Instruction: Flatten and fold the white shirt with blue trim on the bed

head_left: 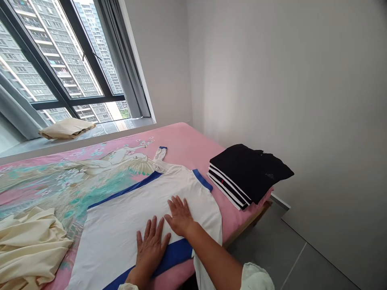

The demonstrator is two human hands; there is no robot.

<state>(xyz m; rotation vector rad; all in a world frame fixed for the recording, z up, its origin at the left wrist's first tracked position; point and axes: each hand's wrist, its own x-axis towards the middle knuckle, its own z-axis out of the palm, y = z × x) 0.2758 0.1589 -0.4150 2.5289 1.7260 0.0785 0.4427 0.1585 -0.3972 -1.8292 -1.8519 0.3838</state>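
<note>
A white shirt (117, 225) with blue side panels and blue trim lies spread on the pink bed sheet (178, 137). One sleeve points toward the window; the near sleeve hangs over the bed's front edge. My left hand (150, 245) rests flat on the shirt's body, close to the near blue panel, fingers spread. Further up the shirt lies my right hand (180, 215), also flat with fingers apart. Neither hand grips the cloth. To the right of the shirt sits a stack of folded clothes (248, 171), a black garment on top and white and black layers below.
A crumpled cream cloth (30, 245) lies at the bed's left. On the window sill (121, 124) rests a folded cream item (68, 128). A grey wall (272, 80) stands behind the bed, and grey floor tiles (281, 249) show at the right.
</note>
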